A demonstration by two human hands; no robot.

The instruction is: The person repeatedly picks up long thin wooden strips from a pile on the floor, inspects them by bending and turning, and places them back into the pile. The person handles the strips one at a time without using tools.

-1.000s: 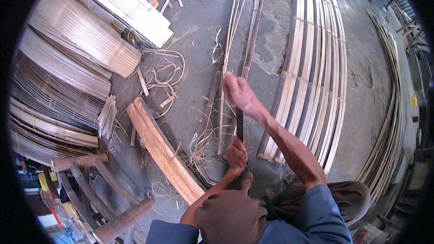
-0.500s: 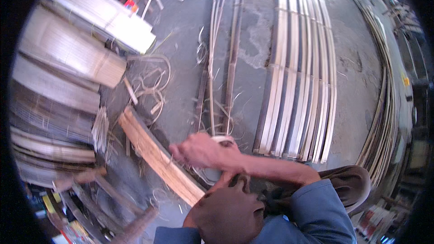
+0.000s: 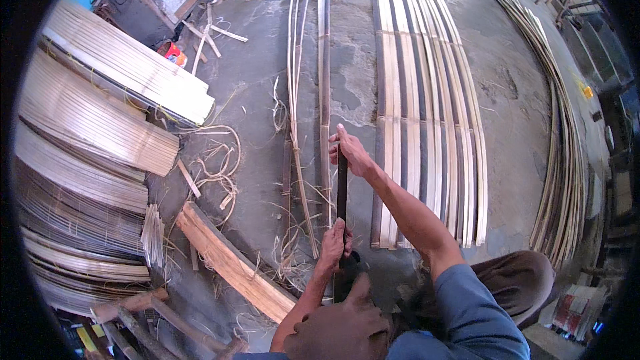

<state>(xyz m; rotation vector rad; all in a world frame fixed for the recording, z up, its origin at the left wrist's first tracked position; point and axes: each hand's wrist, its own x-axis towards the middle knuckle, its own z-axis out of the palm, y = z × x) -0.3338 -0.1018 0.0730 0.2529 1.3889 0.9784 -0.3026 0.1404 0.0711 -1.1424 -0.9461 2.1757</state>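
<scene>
1. Blue-grey shirt (image 3: 420,348), its right sleeve (image 3: 475,303) short, loose and lightly creased, ending around the elbow.
2. Dark brown trousers (image 3: 523,285), plain, with soft folds over the right knee.
3. Bare right forearm (image 3: 413,213), left forearm (image 3: 303,307), right hand (image 3: 352,152), left hand (image 3: 332,245).

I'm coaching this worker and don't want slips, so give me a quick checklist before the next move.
1. Left hand closed around the long dark piece: ok.
2. Right hand at that piece's far end: ok.
3. Right hand's grip firm: cannot tell.
4. Shavings well away from the left hand: not ok, they lie close beside it.
5. Row of strips laid side by side: ok.
</scene>
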